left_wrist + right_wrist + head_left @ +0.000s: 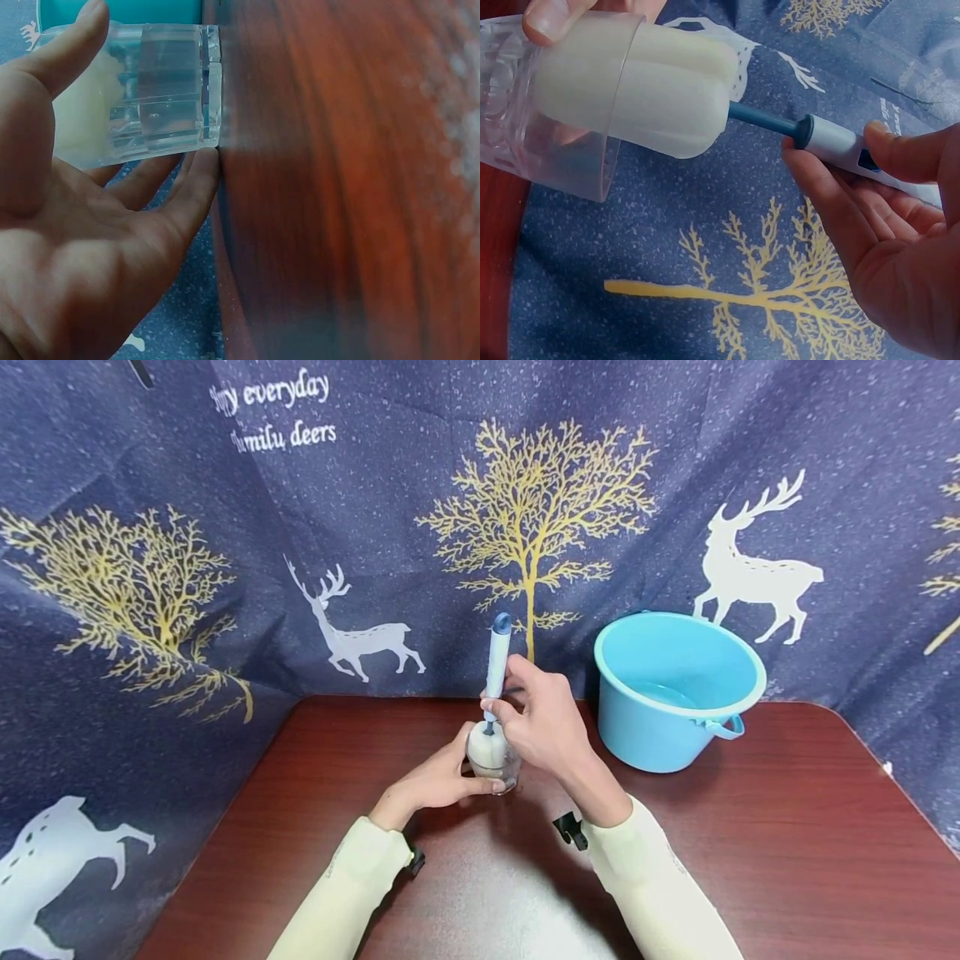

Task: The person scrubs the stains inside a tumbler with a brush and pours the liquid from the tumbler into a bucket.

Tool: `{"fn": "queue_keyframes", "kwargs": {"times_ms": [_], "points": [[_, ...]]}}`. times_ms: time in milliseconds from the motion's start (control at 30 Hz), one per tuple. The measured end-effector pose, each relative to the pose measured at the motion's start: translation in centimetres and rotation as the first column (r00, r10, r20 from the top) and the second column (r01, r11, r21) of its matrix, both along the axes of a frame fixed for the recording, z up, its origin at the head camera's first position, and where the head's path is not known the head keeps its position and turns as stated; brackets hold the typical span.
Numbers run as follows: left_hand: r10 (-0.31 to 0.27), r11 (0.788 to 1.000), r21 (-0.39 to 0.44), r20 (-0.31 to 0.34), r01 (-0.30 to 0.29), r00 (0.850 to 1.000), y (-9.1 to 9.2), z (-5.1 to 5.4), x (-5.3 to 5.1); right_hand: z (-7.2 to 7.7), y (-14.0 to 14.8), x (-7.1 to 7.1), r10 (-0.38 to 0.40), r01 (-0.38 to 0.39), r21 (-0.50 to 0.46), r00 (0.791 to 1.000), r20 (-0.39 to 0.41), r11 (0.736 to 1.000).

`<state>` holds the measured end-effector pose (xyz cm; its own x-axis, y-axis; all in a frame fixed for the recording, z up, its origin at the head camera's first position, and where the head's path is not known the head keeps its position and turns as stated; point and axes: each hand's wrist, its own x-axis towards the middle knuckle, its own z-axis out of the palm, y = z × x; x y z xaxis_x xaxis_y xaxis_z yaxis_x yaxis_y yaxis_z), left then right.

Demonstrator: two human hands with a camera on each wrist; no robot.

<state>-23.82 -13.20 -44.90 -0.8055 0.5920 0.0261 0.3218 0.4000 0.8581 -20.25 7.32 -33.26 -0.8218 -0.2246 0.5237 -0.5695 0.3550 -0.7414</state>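
A clear cup [507,773] stands on the table, with the white sponge head [487,748] of a brush partly inside it. My left hand [438,775] grips the cup from the left; in the left wrist view the cup's base [214,86] meets the tabletop, and the thumb and fingers of that hand [97,217] lie on either side of the cup. My right hand [543,718] pinches the brush's pale blue handle [497,664] above the cup. The right wrist view shows the sponge [675,94] sticking out of the rim, its dark blue stem [765,119] running to the handle [836,142].
A light blue bucket [652,735] with a side handle stands at the table's back right, right of my right hand. Behind the reddish-brown table [795,843] hangs a dark blue cloth [450,527] with deer and trees. Each wrist carries a small black mount.
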Motion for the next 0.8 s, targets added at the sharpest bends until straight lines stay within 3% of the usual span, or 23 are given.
{"fn": "queue_keyframes", "kwargs": {"times_ms": [300,800], "points": [[0.007,1.0,0.0,0.027,-0.007,1.0,0.03,-0.09,-0.05,-0.19,-0.05,-0.24,0.015,-0.015,-0.046,1.0,0.003,0.999],[0.026,0.999,-0.026,0.002,-0.025,1.0,0.08,-0.17,-0.05,-0.22,0.04,-0.53,-0.018,0.016,-0.032,0.999,-0.049,0.999]]}}
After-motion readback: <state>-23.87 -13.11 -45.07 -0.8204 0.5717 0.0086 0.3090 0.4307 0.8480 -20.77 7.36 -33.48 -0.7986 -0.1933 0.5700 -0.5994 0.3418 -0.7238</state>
